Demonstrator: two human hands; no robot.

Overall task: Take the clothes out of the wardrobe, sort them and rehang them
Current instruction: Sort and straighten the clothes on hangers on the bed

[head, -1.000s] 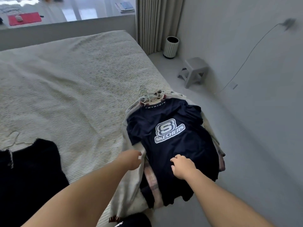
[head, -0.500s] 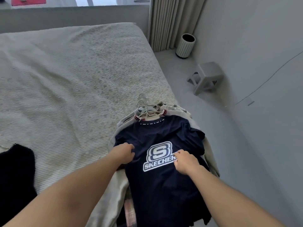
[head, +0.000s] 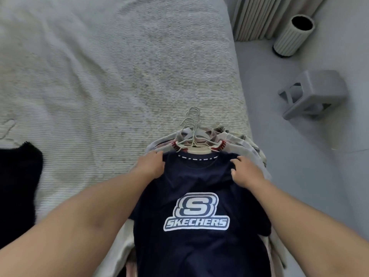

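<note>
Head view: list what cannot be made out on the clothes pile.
- Garments under the navy T-shirt: covered by it, only edges show; count unclear.
- T-shirt hem: cut off by the bottom edge.
- Left hand and right hand fingertips: curled into the shoulder fabric.
- Hanger hooks: overlapped, count unclear.
- Black garment: cut off by the left edge.

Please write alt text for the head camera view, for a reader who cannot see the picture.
Two bare hands, left and right, grip the shoulders of a navy Skechers T-shirt that lies on top of a pile of clothes on hangers at the edge of a bed. A grey stool and a ribbed bin stand on the floor to the right.
</note>
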